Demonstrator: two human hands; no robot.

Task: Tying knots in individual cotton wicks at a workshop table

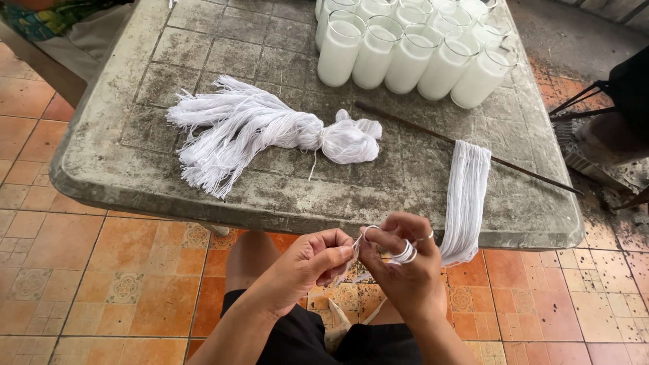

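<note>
Down below the table (101,182) edge, over your knees, you're working a strand (356,245) of white string between both hands. Your left hand (318,263) is pinching it, thumb and fingers closed tight on the end. Your right hand (399,260) is curled mostly shut too, and you're carrying a few turns of it looped round the fingers (404,253).

Looks like super light, floppy stuff with zero stiffness, so it's probably going to snag and fray easily. I'd say grip it close to where you're working, since anything left loose is just going to dangle.

Up on the table, a big knotted bundle (270,132) of the same string is lying near the middle. A flatter hank (466,196) is hanging over the near edge, crossing a thin dark stick (419,132). Glasses (405,54) of white wax are sitting clustered at the back.
</note>
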